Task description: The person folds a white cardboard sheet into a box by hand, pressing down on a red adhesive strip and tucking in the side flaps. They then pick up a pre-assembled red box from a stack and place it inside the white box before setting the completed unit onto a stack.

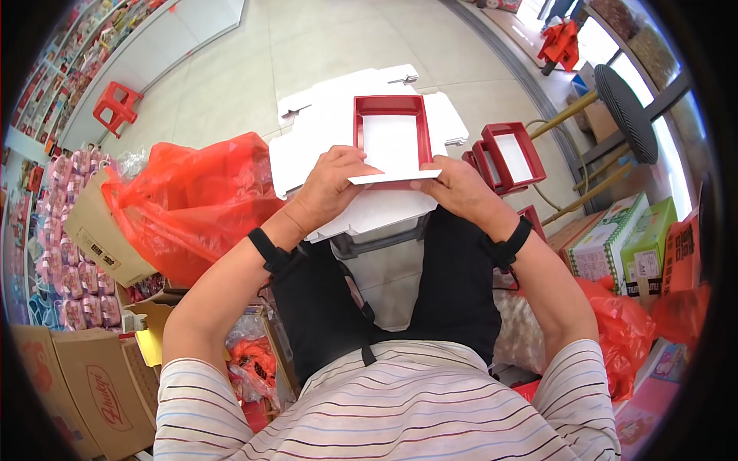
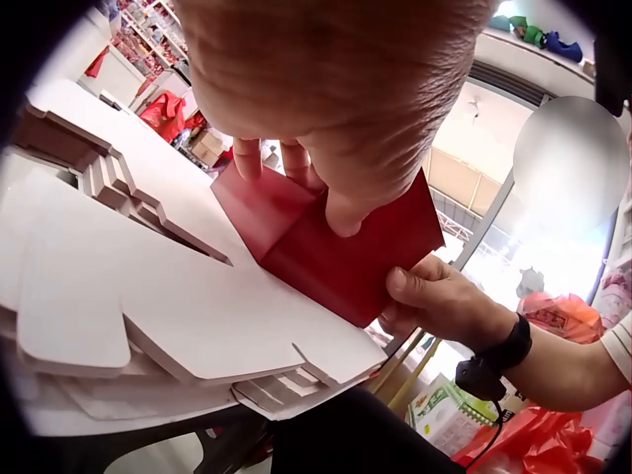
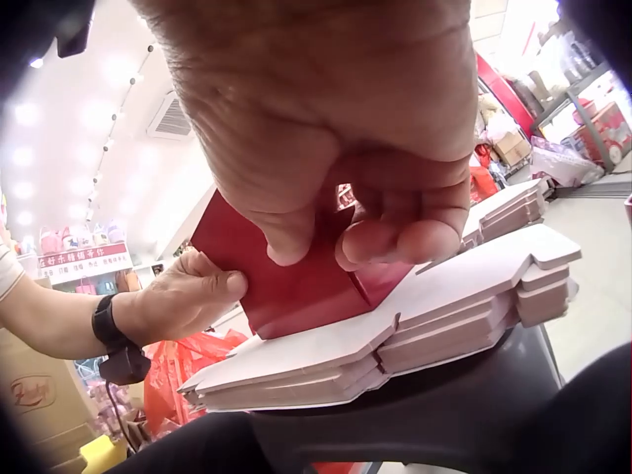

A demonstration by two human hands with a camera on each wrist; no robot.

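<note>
A red cardboard box (image 1: 422,127) with a white inner bottom lies half folded on a stack of flat white cardboard blanks (image 1: 311,123). Its near wall stands up, and a white flap (image 1: 396,177) runs along the top of it. My left hand (image 1: 336,183) pinches this wall at its left end, thumb on the red outside. At the other end my right hand (image 1: 463,192) pinches the same wall between thumb and fingers. Both wrist views show the red outer face (image 2: 341,262) close up, partly covered by the near hand.
Beneath the stack is a dark stool (image 3: 474,395) between my knees. Folded red boxes (image 1: 530,150) stand to the right. On the left are a large red plastic bag (image 1: 215,200) and cartons (image 1: 100,392). A round-seated stool (image 1: 626,115) stands at the far right.
</note>
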